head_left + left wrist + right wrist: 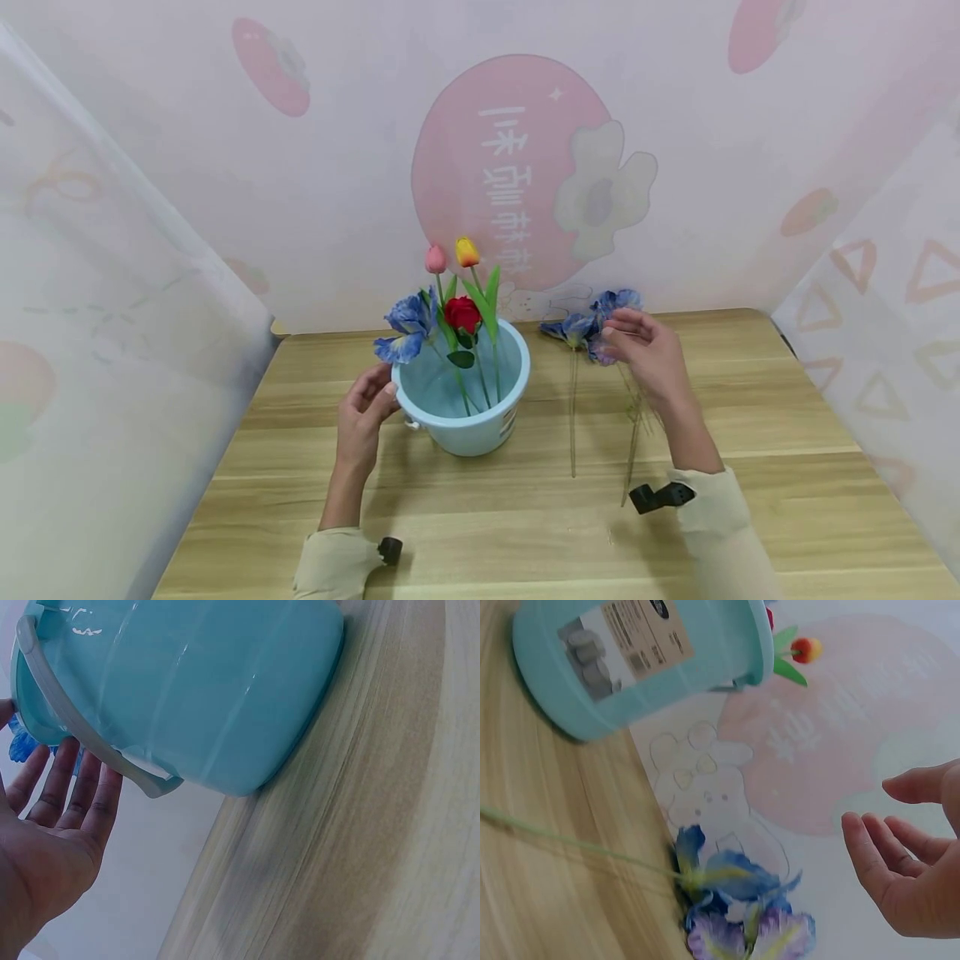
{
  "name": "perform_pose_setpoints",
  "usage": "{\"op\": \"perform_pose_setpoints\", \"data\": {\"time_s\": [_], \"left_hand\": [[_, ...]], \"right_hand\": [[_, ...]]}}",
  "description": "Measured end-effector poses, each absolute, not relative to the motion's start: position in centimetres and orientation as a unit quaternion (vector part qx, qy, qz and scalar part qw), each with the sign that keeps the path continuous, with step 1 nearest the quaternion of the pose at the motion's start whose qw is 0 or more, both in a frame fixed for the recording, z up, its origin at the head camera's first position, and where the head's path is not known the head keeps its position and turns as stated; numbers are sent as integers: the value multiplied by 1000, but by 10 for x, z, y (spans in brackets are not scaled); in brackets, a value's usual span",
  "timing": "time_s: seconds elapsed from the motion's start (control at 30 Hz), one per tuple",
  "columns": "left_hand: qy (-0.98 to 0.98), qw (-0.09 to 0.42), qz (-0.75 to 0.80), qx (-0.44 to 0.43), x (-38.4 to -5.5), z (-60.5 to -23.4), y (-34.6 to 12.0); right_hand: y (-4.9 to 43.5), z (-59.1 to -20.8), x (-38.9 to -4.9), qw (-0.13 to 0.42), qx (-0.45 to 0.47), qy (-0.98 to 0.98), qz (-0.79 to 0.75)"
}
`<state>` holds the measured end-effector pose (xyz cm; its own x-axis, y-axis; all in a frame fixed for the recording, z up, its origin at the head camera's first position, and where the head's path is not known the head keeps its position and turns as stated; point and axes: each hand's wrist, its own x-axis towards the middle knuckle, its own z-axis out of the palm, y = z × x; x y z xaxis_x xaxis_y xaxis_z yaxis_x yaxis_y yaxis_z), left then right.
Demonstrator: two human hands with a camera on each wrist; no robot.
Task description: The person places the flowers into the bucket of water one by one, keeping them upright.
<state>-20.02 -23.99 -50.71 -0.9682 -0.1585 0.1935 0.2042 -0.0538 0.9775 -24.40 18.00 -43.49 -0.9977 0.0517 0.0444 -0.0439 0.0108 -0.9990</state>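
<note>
One right hand — above flowers

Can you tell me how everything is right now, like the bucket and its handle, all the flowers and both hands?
Bucket: upright on the table
Handle: folded down outside
Pink tulip: in the bucket, bud closed
Yellow tulip: in the bucket, bud closed
Red rose: in the bucket, open
Blue flower: in the bucket, leaning over the edge
Loose flowers: lying on the table
Left hand: touching the bucket
Right hand: raised, holding nothing
</note>
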Motion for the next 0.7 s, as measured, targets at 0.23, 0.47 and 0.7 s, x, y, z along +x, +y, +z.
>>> {"op": "perform_pose_setpoints", "data": {"time_s": [0.23, 0.47, 0.7], "left_hand": [[-671, 127, -730, -21, -200, -507, -239], [-671, 128, -730, -23, -200, -508, -240], [-675, 129, -726, -19, -201, -509, -241]], "right_hand": [[199, -442, -240, 50, -18, -694, 718], [222, -450, -235, 46, -40, -722, 689], [239, -464, -231, 38, -47, -743, 666]]}}
